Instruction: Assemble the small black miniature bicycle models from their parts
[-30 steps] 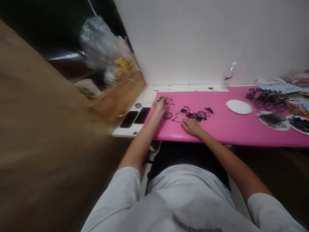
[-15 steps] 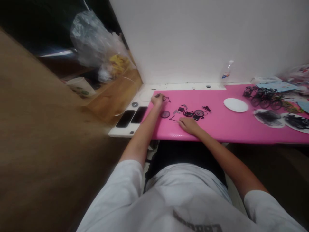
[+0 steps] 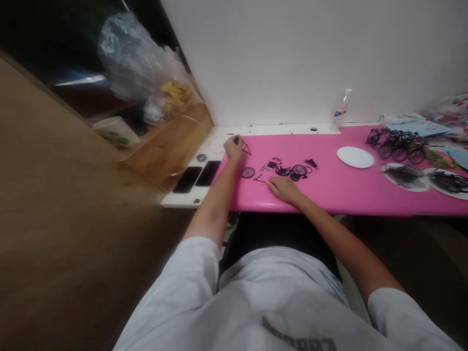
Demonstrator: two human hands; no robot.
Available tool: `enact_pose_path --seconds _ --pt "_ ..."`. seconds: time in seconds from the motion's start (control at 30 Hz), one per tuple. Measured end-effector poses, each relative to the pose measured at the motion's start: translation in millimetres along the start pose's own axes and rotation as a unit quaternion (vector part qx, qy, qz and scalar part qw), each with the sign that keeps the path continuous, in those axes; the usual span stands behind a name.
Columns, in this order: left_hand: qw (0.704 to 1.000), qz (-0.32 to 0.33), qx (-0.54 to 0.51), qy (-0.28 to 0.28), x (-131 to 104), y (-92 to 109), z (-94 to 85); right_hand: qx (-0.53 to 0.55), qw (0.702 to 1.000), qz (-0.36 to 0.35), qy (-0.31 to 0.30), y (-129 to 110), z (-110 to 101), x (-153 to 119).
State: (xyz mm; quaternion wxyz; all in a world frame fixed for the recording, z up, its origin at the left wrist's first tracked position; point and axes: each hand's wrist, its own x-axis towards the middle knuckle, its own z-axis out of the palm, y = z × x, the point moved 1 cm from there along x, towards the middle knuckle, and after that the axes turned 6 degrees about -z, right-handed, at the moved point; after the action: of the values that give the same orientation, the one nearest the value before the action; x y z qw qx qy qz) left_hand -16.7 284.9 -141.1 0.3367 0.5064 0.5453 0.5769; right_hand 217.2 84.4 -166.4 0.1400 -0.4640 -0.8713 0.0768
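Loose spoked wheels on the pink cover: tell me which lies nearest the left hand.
The leftmost spoked wheel is nearest the left hand; it lies by itself, while the other spoked wheel sits farther right among black parts.

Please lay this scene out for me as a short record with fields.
Left hand: raised fingers hold a black frame
Right hand: curled beside small black parts; grip unclear
Surface: pink mat
Loose wheel: flat, between the hands
Right side: white plate, miniature bicycles
Behind: clear bottle
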Motion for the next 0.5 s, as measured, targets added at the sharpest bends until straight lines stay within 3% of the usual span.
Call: enact_pose_path --seconds 0.13,0.3,0.5 --pt "0.992 0.1 0.039 0.066 -1 2 5.6 -0.001 1.0 -0.003 -0.002 -2 -3 -1" --pt "0.991 0.107 0.032 0.074 -2 11 10.7 -0.001 1.0 -0.001 -0.001 -2 -2 -1" --pt "0.982 0.123 0.122 0.075 0 15 5.6 -0.001 1.0 0.0 0.0 2 2 0"
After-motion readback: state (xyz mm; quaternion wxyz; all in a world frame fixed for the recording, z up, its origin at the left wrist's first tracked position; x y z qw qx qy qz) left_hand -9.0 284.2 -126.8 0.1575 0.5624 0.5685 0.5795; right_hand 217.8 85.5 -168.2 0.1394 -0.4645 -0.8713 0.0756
